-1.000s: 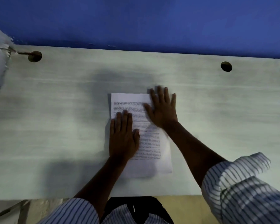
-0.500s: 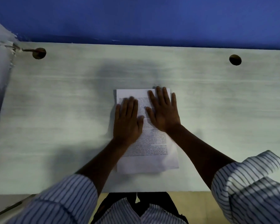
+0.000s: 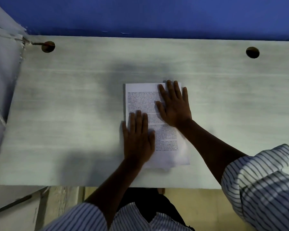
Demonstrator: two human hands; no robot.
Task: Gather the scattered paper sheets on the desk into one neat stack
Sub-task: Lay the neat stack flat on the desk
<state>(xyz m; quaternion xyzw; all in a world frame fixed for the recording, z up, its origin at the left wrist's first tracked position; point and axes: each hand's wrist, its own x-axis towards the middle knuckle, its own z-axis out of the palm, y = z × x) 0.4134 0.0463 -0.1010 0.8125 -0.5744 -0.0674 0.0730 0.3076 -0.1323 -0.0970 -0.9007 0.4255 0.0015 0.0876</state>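
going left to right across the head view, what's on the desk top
left cable hole → left hand → stack of printed paper → right hand → right cable hole, all on the pale desk; both hands lie flat on the paper.

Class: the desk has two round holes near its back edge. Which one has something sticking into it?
The left hole, by the desk's back left corner: a thin rod-like piece reaches into it from the left. The right hole looks empty.

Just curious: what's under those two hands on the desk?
Both the left hand and right hand lie flat on a stack of printed paper, which rests on the desk. The hands hide part of the text.
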